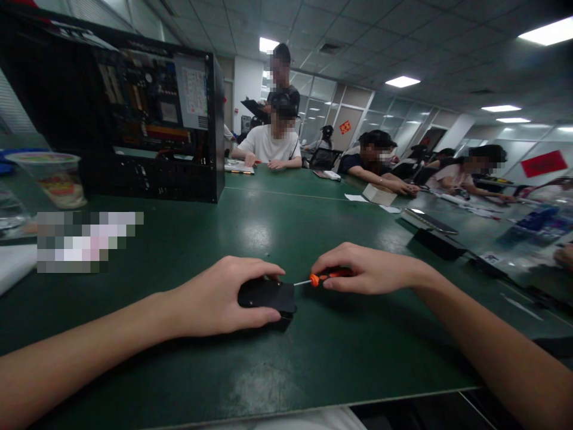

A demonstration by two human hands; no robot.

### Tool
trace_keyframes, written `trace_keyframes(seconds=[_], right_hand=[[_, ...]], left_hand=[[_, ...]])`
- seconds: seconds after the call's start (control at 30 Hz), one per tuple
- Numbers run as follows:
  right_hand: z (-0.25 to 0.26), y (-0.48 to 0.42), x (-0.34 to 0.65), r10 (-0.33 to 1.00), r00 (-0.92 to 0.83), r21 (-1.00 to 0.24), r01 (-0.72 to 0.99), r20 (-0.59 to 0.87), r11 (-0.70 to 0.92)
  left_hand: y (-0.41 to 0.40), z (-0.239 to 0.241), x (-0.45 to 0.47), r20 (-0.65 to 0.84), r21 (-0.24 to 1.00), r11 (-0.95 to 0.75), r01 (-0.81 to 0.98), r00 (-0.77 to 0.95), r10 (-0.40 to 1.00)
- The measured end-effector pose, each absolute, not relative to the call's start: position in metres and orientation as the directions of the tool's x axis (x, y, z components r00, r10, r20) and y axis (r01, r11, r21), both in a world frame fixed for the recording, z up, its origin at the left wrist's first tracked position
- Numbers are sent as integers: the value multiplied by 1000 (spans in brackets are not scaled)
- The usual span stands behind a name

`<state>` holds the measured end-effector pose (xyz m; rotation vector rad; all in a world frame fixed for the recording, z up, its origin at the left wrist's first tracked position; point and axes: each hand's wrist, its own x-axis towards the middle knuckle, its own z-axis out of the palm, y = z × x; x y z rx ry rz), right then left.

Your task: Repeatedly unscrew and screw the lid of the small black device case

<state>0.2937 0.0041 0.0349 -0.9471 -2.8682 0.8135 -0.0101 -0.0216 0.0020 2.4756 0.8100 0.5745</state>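
Note:
My left hand [219, 295] is wrapped around a small black box-shaped part [271, 297], thumb on the near side and fingers on the far side, just above or on the green table. Between the thumb and fingers of my right hand [358, 269] is a screwdriver [315, 280] with an orange and black handle. Its thin metal shaft points left and its tip meets the right end of the black part. Whether the tip sits in a screw I cannot tell.
An open black computer case [179, 173] stands at the back left beside a plastic cup [56, 179]. A phone [432, 221] lies at the right near black flat pieces [436, 243]. The green table [250, 382] ends at its near edge. Several people sit or stand beyond.

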Motion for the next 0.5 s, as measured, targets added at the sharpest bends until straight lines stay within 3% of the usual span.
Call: trace_keyframes(seconds=[0.2, 0.5], right_hand=[[29, -7, 281, 606, -794, -426, 538, 34, 728], [2, -1, 267, 583, -805, -431, 490, 111, 758]], left_hand=[[-15, 3, -24, 182, 541, -664, 517, 699, 692], [-13, 3, -23, 169, 556, -643, 527, 686, 708]])
